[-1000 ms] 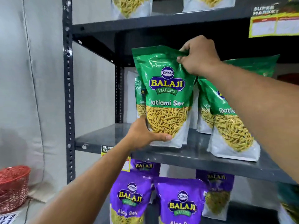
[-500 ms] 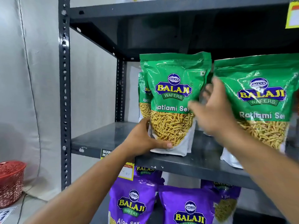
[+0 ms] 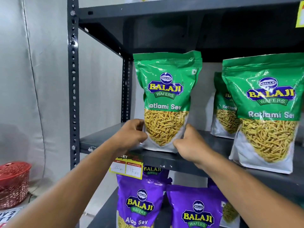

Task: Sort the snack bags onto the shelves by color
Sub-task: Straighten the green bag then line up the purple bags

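Head view. Green Ratlami Sev bag [image 3: 166, 102] stood upright on the middle shelf [image 3: 102, 140], near its front edge. Left hand [image 3: 131, 137] curled against the bag's lower left corner; right hand [image 3: 189, 143] curled against its lower right corner; fingers of both pressed on the bag's base, apparently steadying rather than lifting. Two more green Ratlami Sev bags [image 3: 266, 112] placed upright further right on the same shelf, one behind the other. Purple Aloo Sev bags [image 3: 139, 204] grouped on the lower shelf, beneath a yellow price tag [image 3: 126, 168]. Red basket [image 3: 14, 183] seen on the floor at left, contents not discernible. Judged well advanced: green and purple already separated by shelf; final squaring and release of this bag left, plus any unseen bags.
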A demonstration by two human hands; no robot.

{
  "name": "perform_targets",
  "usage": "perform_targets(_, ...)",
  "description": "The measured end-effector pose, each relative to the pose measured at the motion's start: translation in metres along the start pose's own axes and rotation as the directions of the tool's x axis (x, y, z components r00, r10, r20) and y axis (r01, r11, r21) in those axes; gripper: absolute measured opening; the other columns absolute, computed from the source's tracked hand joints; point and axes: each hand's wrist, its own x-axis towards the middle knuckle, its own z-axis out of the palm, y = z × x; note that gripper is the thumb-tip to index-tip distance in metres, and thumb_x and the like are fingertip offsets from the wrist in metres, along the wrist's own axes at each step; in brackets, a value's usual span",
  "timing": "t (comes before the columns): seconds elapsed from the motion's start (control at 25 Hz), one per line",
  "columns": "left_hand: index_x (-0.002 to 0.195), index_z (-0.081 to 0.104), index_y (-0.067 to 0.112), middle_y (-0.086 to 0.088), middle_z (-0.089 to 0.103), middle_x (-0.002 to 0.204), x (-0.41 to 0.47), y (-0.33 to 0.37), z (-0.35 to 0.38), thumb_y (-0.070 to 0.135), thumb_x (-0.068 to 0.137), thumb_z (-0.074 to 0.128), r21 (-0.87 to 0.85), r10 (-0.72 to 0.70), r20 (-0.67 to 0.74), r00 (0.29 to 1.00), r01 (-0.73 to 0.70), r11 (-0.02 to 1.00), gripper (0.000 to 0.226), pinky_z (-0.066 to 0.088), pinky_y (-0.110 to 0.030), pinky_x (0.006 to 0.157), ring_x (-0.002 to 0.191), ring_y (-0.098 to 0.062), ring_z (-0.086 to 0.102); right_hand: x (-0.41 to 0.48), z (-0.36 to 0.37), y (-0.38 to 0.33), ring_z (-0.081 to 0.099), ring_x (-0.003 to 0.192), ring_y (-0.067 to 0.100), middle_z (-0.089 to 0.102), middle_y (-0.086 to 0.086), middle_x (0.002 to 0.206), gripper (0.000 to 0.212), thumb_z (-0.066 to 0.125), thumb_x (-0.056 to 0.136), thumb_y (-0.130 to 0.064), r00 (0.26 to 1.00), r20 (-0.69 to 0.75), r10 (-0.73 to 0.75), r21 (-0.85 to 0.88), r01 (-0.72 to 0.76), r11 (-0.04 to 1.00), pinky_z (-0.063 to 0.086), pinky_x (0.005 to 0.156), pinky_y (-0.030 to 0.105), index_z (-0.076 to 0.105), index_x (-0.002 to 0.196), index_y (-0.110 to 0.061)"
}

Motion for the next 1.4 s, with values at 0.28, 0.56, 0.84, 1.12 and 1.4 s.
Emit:
perform_targets(0.28,0.110,0.064,0.000,-0.033,0.063,0.114,-0.004,-0.009,-0.027,-0.005,0.053,0.043,0.030,-0.029,-0.070,0.997,0.031,0.999,0.061,0.043,-0.039,0.074,0.089,-0.033,0.059,0.013,0.037,-0.004,0.051,0.103,0.024,0.052,0.014,0.127,0.043,0.041,0.082,-0.001,0.999,0.005,-0.040,0.044,0.040,0.998,0.043,0.080,0.031,0.037,0.125,-0.009)
perform_targets(0.56,0.104,0.062,-0.002,-0.019,0.065,0.097,-0.018,0.001,-0.014,-0.006,0.058,0.041,0.056,0.011,-0.147,0.989,-0.002,0.998,0.051,0.036,-0.034,0.069,0.083,-0.022,0.051,0.000,0.022,0.011,0.050,0.120,0.027,0.050,0.009,0.136,0.052,0.042,0.086,-0.009,0.991,-0.014,-0.134,-0.032,0.133,0.991,0.041,0.092,0.031,0.030,0.136,-0.014)
perform_targets(0.84,0.138,0.048,0.005,-0.008,0.058,0.134,-0.101,-0.012,0.058,0.003,0.077,0.054,0.391,0.259,-0.435,0.863,-0.078,0.917,0.061,0.036,-0.019,0.102,0.119,-0.027,0.055,-0.070,-0.034,0.078,0.050,0.125,0.011,0.050,0.004,0.139,0.063,0.035,0.079,0.011,0.926,-0.045,-0.375,-0.020,0.375,0.927,0.041,0.102,0.025,0.042,0.137,-0.013)
perform_targets(1.12,0.141,0.044,0.003,-0.012,0.048,0.147,-0.188,-0.087,0.156,0.027,0.074,0.059,0.512,0.082,-0.057,0.995,-0.042,0.858,0.073,0.026,-0.023,0.112,0.138,-0.025,0.042,-0.112,-0.058,0.165,0.056,0.117,0.018,0.058,0.009,0.129,0.053,0.042,0.079,0.007,0.974,0.018,-0.224,-0.172,0.224,0.959,0.044,0.103,0.032,0.052,0.128,-0.011)
perform_targets(1.4,0.118,0.053,0.002,0.001,0.060,0.108,-0.195,-0.158,0.207,-0.012,0.086,0.056,-0.099,-0.517,-0.062,0.854,0.510,0.854,0.035,0.040,-0.036,0.092,0.112,-0.022,0.049,-0.115,-0.023,0.239,0.051,0.102,0.018,0.056,0.011,0.121,0.047,0.047,0.083,0.011,0.964,0.106,0.243,0.041,-0.248,0.968,0.044,0.076,0.022,0.045,0.128,-0.001)
